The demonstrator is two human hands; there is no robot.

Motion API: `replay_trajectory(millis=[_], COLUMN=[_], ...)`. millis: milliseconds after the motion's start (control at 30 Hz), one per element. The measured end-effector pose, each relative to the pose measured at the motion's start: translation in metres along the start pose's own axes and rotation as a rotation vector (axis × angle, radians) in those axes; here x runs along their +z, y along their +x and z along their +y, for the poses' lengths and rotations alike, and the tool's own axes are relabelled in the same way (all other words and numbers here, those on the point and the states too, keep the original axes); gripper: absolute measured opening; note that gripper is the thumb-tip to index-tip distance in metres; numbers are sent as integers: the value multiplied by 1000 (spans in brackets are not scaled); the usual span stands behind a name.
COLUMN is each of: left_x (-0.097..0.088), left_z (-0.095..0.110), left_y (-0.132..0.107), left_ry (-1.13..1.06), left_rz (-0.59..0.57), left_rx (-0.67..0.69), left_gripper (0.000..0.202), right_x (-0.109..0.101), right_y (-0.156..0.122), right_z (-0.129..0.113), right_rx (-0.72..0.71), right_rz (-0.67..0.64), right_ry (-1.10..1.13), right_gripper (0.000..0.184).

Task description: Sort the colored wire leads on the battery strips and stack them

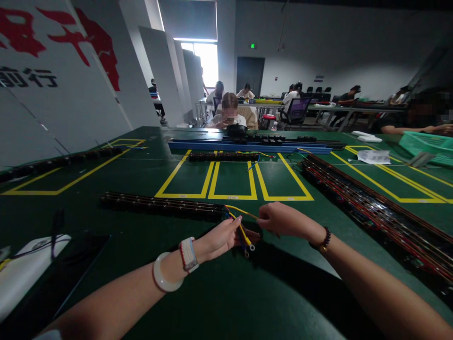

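Note:
A long black strip assembly [159, 204] with thin metal rods along it lies across the green table. Short wires leave its right end. My left hand [221, 238] is closed around several of them, and yellow and dark wires [244, 233] hang past its fingers, tipped with metal ring terminals [251, 247]. To the right, my right hand [283, 219] is pinched on the end of a yellow wire [244, 211] that stretches from the same end of the strip. The fingertips of my right hand hide that wire's tip.
A wide bundle of similar strips [375, 212] lies on the right. Beyond the yellow-taped boxes are a shorter strip [222, 157] and a blue rail [255, 147]. A green basket [430, 146] stands far right, a white device [31, 264] at left. People sit beyond.

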State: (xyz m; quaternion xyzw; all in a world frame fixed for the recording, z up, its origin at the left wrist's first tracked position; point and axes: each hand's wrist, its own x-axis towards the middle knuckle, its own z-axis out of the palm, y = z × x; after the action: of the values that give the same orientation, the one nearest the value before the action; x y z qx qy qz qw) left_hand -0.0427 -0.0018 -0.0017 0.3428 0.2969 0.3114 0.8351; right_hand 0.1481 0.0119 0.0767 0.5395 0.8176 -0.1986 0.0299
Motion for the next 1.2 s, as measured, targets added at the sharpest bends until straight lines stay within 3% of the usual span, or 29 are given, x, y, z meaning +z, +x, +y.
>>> replay_trajectory(millis=[200, 367, 567, 733, 833, 933, 1033, 1200], left_x=[-8, -14, -11, -7, -7, -8, -8, -6], left_z=[2, 2, 4, 4, 2, -1, -2, -2], left_y=[2, 3, 3, 2, 1, 3, 4, 2], left_ry=[-14, -20, -38, -28, -3, -6, -28, -34], left_rz=[-103, -135, -114, -100, -48, -13, -10, 17], left_rx=[-62, -98, -128, -89, -56, -50, -55, -38], left_gripper=[34, 38, 37, 27, 24, 20, 22, 25], right_x=[16, 30, 28, 25, 16, 6, 4, 3], right_y=[35, 56, 55, 47, 35, 16, 0, -13], right_z=[40, 48, 49, 46, 30, 7, -13, -29], right_rx=[68, 83, 61, -6, -130, -363, -563, -550], right_rz=[294, 356, 419, 376, 346, 77, -132, -110], right_ry=[-118, -148, -190, -201, -3, 207, 206, 60], right_gripper=[23, 25, 24, 26, 32, 42, 49, 19])
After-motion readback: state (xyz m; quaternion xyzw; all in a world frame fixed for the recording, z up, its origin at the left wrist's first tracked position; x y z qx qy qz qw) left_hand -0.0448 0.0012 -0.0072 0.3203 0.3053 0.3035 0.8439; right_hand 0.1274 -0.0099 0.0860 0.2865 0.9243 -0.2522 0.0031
